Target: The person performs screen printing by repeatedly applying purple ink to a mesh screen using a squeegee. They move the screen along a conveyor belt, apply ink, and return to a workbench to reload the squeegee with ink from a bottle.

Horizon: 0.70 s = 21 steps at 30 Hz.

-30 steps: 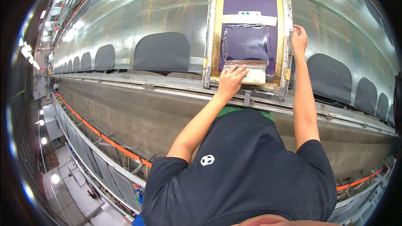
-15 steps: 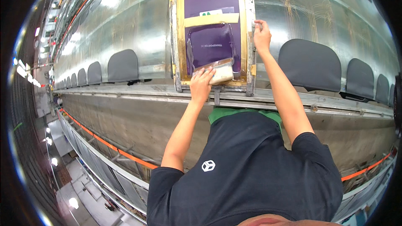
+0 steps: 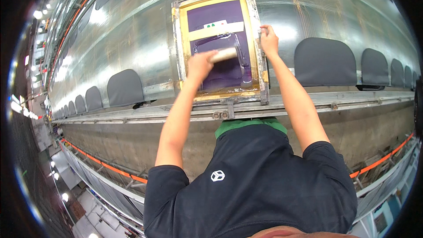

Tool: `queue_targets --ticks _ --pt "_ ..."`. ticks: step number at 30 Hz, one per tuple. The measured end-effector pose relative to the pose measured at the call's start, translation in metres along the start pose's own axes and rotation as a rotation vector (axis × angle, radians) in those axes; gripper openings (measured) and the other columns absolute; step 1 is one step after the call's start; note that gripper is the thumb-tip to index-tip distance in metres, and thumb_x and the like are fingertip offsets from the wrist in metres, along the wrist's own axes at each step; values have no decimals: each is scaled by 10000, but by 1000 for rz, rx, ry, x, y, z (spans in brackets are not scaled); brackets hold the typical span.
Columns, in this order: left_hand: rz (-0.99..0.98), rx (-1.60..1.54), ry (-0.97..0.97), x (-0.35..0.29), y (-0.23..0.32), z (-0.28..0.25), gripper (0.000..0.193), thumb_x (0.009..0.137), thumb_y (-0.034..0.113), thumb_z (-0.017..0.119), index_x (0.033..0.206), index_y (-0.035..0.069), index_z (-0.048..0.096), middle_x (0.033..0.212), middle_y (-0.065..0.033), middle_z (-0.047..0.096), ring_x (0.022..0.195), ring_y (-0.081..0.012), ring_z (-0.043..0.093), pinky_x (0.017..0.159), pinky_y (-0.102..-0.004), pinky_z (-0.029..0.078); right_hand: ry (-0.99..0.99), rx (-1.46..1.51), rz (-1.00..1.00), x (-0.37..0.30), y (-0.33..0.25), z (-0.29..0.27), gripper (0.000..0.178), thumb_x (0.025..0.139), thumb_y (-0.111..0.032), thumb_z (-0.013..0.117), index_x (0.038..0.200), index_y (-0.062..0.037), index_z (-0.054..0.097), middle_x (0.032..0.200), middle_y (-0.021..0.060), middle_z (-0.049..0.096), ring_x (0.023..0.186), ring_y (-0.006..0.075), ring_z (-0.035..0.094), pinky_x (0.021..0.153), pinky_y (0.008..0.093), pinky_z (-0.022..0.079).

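A screen printing frame (image 3: 177, 39) lies on the long metal table, its mesh (image 3: 215, 12) purple inside a yellow border. My left hand (image 3: 201, 66) is closed around one end of a pale squeegee (image 3: 227, 54), somewhat blurred, held across the middle of the screen. Wet, glossy ink lines the screen's dark printing area (image 3: 220, 72). Above that area, a yellow tape strip (image 3: 222, 29) crosses the mesh. At the frame's right rail, my right hand (image 3: 269, 42) has its fingers curled against the outer edge.
Dark grey rounded panels (image 3: 325, 61) lie in a row along the table (image 3: 282, 0) on both sides of the frame. A metal rail (image 3: 308, 102) runs along the near edge. Behind me, an orange-edged barrier (image 3: 110, 166) curves round.
My left hand has lifted from the screen's near end and moved away from me, turning the squeegee across the middle. My right hand stays at the right rail. The whole view has shifted slightly.
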<state>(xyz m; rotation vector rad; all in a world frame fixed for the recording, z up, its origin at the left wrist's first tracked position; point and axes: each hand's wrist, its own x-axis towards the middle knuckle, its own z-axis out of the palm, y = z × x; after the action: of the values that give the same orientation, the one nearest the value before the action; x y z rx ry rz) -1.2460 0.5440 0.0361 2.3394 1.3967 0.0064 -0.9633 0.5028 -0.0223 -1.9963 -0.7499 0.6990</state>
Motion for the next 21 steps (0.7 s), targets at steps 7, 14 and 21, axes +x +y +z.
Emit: queue_targets --ticks 7,14,21 --pt "216 3 310 9 -3 35 436 730 -47 611 1088 162 744 1137 -34 725 1048 -251 679 897 -375 530 -5 -7 0 -6 -10 -6 189 981 -190 524 1099 -99 641 800 170 699 715 286 696 723 425 519" --pt "255 43 272 -64 3 51 540 688 -71 642 1127 230 734 1186 29 715 1107 -201 663 909 -364 522 38 21 -46 3 2 -1 186 975 -183 532 1102 -93 636 863 192 712 760 328 699 736 432 517" --pt "126 5 174 46 -5 9 468 769 -5 637 1166 226 729 1169 -21 713 1056 -260 675 886 -360 545 30 -8 -84 10 12 1 202 972 -219 544 1094 -105 657 816 194 691 743 335 682 728 428 509"
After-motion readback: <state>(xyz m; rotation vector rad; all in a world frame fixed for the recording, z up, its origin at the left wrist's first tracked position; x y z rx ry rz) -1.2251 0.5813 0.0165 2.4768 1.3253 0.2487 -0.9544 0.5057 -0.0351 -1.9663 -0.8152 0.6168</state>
